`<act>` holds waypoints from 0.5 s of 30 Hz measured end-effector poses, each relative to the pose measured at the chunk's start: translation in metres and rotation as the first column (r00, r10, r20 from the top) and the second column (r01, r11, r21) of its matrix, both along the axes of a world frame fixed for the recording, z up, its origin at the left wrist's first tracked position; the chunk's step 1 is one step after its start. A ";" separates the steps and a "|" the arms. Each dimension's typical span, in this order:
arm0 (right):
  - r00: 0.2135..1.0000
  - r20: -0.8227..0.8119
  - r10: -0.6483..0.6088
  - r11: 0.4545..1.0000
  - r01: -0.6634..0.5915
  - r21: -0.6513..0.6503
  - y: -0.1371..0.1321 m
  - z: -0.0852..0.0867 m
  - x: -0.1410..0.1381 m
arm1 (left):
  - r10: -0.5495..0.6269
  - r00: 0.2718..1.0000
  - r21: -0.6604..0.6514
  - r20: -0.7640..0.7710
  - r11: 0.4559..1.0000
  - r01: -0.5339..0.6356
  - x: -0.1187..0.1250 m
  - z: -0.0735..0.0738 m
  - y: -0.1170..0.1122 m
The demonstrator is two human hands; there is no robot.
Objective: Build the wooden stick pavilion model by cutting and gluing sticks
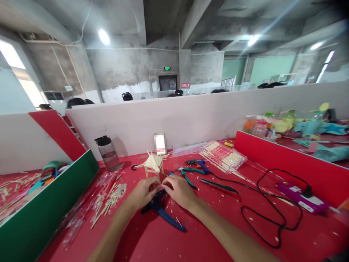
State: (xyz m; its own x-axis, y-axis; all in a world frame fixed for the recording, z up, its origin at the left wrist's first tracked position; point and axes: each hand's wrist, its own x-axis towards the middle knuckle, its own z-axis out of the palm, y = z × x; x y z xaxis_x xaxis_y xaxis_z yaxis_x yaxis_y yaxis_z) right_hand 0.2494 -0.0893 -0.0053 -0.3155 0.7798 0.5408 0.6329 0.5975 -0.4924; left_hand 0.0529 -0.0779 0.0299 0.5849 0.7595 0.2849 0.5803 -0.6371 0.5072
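Note:
My left hand [144, 193] and my right hand [180, 190] meet at the middle of the red table, fingertips almost touching. Both are closed in a pinch; whatever sits between the fingers is too small to make out. Just beyond them stands a little pavilion model [153, 164] made of thin wooden sticks, with a peaked roof. Under my hands lies a blue-handled cutting tool [167, 218], its head partly covered. Teal-handled pliers [194, 170] rest to the right of the model, near a blue glue gun [201, 165]. A utility knife [220, 187] lies right of my right hand.
A bundle of wooden sticks [222, 156] lies at the back right. A black cable runs to a purple power strip [302, 198]. At left stand a water bottle [108, 154] and a green divider [54, 203], with cut stick pieces [117, 193] beside them. A red divider [289, 169] borders the right.

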 end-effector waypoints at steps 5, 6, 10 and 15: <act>0.999 -0.026 -0.028 0.999 0.029 0.023 -0.002 0.002 -0.001 | 0.031 0.999 -0.034 0.037 0.999 -0.030 0.003 0.004 -0.003; 0.999 -0.029 -0.034 0.999 0.035 0.028 -0.002 0.002 -0.001 | 0.036 0.999 -0.040 0.039 0.999 -0.035 0.004 0.005 -0.003; 0.999 -0.029 -0.034 0.998 0.035 0.050 -0.002 0.003 0.000 | 0.045 0.998 -0.049 0.039 0.998 -0.043 0.005 0.006 -0.005; 0.999 0.006 -0.033 0.997 0.033 0.076 -0.002 0.002 0.001 | 0.028 0.999 -0.074 0.036 0.997 -0.025 0.007 0.002 -0.004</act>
